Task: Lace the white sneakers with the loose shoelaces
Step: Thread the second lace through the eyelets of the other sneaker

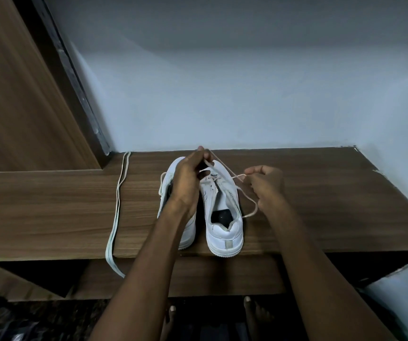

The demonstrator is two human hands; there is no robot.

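Right-hand white leather sneaker standing heel-first near front edge of brown wood-grain table. Thin, limp white shoelace through its eyelets: light, slippery, best pinched near tips. Left hand fingers pinching one end above toe; right hand fingers pinching other beside sneaker. Spare flat lace lying well left.

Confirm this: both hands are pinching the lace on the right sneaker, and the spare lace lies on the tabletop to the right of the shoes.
One detail is wrong. The head view shows the spare lace lying left of the shoes, its end hanging over the tabletop edge. The left hand and right hand do pinch the lace on the right sneaker.
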